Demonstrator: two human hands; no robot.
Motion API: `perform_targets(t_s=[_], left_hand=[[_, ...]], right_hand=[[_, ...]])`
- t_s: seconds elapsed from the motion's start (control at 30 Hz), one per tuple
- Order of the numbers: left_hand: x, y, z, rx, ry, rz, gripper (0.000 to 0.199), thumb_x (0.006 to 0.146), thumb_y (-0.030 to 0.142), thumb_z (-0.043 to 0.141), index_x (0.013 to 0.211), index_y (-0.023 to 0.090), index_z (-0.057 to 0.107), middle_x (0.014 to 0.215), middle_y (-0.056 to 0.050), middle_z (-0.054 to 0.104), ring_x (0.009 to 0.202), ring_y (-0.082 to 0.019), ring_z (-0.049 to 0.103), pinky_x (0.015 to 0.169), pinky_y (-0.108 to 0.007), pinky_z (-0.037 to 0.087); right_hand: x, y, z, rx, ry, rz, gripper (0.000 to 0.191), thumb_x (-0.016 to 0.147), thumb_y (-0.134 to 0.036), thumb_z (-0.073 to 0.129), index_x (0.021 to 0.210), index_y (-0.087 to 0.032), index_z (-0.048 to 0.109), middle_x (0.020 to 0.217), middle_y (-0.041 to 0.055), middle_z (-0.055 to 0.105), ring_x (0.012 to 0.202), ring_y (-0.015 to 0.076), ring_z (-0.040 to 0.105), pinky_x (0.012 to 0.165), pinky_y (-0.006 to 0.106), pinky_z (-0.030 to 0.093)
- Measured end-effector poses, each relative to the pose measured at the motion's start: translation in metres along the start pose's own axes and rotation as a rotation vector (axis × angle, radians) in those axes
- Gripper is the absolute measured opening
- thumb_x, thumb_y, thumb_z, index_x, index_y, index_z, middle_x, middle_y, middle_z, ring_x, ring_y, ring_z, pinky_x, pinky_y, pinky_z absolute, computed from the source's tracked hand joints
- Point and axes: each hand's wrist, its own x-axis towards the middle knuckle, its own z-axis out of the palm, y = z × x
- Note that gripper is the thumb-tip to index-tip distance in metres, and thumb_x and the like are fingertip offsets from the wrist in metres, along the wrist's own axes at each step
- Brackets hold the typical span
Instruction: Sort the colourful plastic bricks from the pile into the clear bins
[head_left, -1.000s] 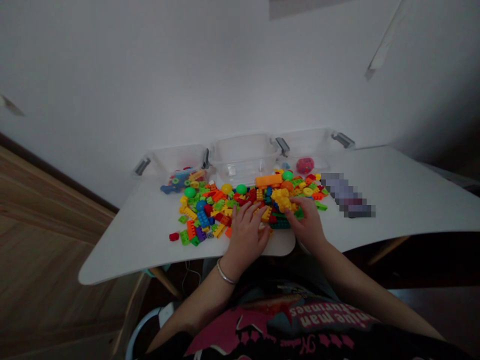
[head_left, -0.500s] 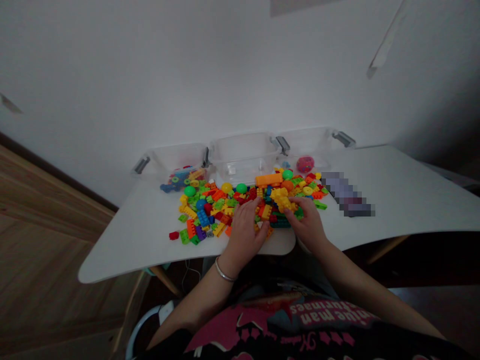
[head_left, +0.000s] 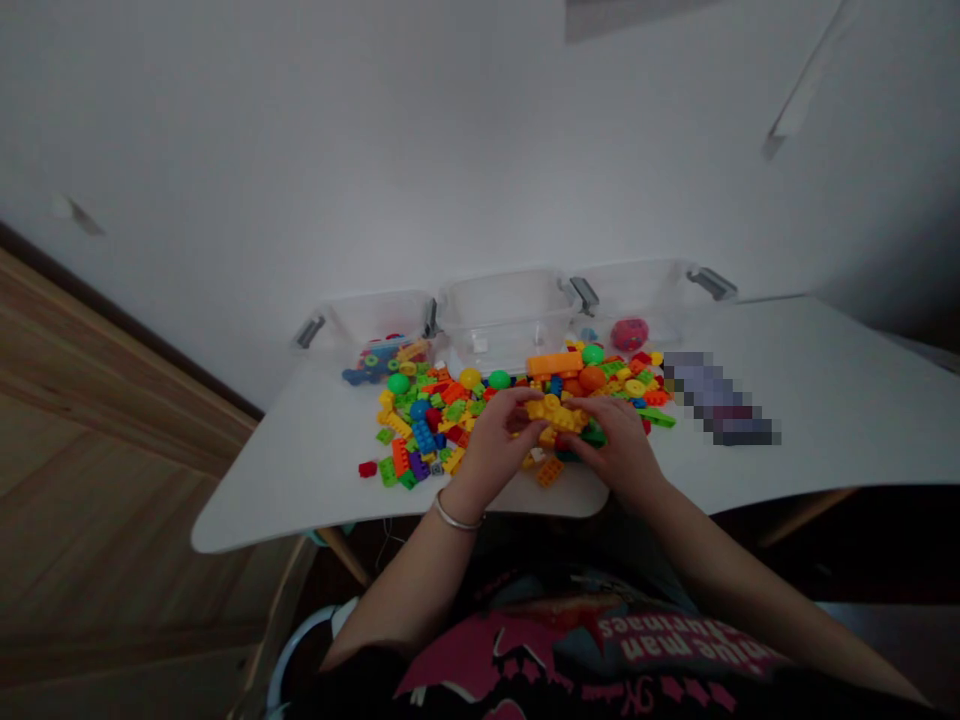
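A yellow block piece [head_left: 556, 412] lies level between my two hands, above the front of a pile of colourful toy bricks [head_left: 424, 437]. My left hand [head_left: 499, 445], with a bracelet at its wrist, grips the piece's left end between thumb and fingers. On the other side, my right hand [head_left: 619, 445] pinches its right end. An orange brick [head_left: 550, 472] rests on the white table [head_left: 277, 470] just below the piece. Some bricks beneath the hands are hidden.
Three clear bins stand along the wall: the left bin [head_left: 375, 315] with toys, the middle bin [head_left: 510, 300], and the right bin [head_left: 645, 285] with a pink-red ball [head_left: 630, 334]. A blurred-out flat object [head_left: 720, 400] lies right of the pile.
The yellow piece has turned from tilted to level. My left hand has come up to it and closed on its left end. The whole view has shifted slightly.
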Motion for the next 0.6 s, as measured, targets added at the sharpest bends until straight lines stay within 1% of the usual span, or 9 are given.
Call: perform_targets(t_s=[0.07,0.13,0.17,0.27,0.37,0.43,0.5,0.53,0.6], left_hand=[[0.004,-0.001,-0.013,0.012,0.066,-0.012,0.028,0.079,0.021,0.067,0.107,0.022,0.061,0.098,-0.004,0.064,0.081,-0.014,0.064,0.072,-0.027,0.057],[0.01,-0.001,-0.032,0.026,0.183,-0.019,0.03,0.078,0.023,0.068,0.107,0.021,0.06,0.093,-0.003,0.064,0.076,-0.013,0.064,0.067,-0.025,0.056],[0.014,-0.001,-0.044,0.031,0.256,-0.01,0.031,0.077,0.025,0.068,0.107,0.021,0.06,0.093,-0.003,0.064,0.074,-0.013,0.064,0.065,-0.024,0.055],[0.03,-0.002,-0.086,0.045,0.499,0.051,0.035,0.077,0.028,0.069,0.109,0.021,0.057,0.111,-0.006,0.063,0.086,-0.014,0.066,0.073,-0.026,0.057],[0.05,0.0,-0.128,0.126,0.71,0.11,0.035,0.076,0.024,0.067,0.108,0.021,0.054,0.114,-0.006,0.06,0.084,-0.013,0.065,0.073,-0.027,0.058],[0.065,0.002,-0.152,0.196,0.825,0.162,0.032,0.077,0.02,0.065,0.106,0.022,0.052,0.113,-0.005,0.059,0.087,-0.013,0.065,0.075,-0.027,0.058],[0.08,0.003,-0.171,0.301,0.888,0.16,0.029,0.076,0.017,0.064,0.102,0.022,0.051,0.107,-0.004,0.06,0.09,-0.014,0.064,0.08,-0.028,0.057],[0.088,0.003,-0.179,0.351,0.896,0.142,0.028,0.076,0.016,0.064,0.1,0.022,0.051,0.106,-0.004,0.06,0.093,-0.015,0.064,0.081,-0.028,0.056],[0.1,0.002,-0.191,0.436,0.875,0.081,0.027,0.076,0.016,0.064,0.1,0.022,0.051,0.108,-0.005,0.061,0.094,-0.017,0.064,0.082,-0.03,0.055]], right_hand=[[-0.001,0.005,-0.002,-0.041,0.009,0.004,0.035,0.085,-0.037,0.065,0.116,-0.021,0.062,0.107,0.0098,0.071,0.1,0.0289,0.062,0.089,0.046,0.047],[-0.003,0.011,-0.004,-0.081,0.01,0.0,0.035,0.085,-0.037,0.065,0.115,-0.02,0.062,0.107,0.0107,0.071,0.1,0.0292,0.062,0.089,0.046,0.047],[-0.004,0.014,-0.005,-0.1,0.007,-0.003,0.035,0.085,-0.037,0.064,0.115,-0.019,0.062,0.107,0.011,0.07,0.1,0.0292,0.062,0.089,0.046,0.048],[-0.008,0.021,-0.006,-0.152,0.001,-0.01,0.033,0.087,-0.035,0.062,0.115,-0.018,0.062,0.107,0.0113,0.07,0.101,0.0291,0.062,0.091,0.046,0.047],[-0.011,0.024,-0.005,-0.18,-0.006,-0.013,0.03,0.089,-0.033,0.059,0.114,-0.017,0.062,0.108,0.0108,0.071,0.103,0.0287,0.061,0.093,0.046,0.045],[-0.012,0.025,-0.004,-0.181,-0.013,-0.007,0.029,0.09,-0.032,0.057,0.114,-0.017,0.062,0.108,0.0103,0.071,0.103,0.0283,0.06,0.094,0.045,0.044],[-0.013,0.026,-0.003,-0.172,-0.015,0.002,0.028,0.09,-0.031,0.056,0.114,-0.017,0.062,0.108,0.0102,0.07,0.104,0.0281,0.06,0.095,0.045,0.044],[-0.013,0.026,-0.002,-0.167,-0.014,0.008,0.027,0.09,-0.03,0.055,0.113,-0.018,0.062,0.108,0.0103,0.07,0.104,0.0281,0.059,0.094,0.045,0.044],[-0.013,0.028,-0.002,-0.157,-0.003,0.023,0.026,0.091,-0.029,0.054,0.112,-0.018,0.063,0.107,0.0108,0.07,0.103,0.0282,0.059,0.094,0.045,0.044]])
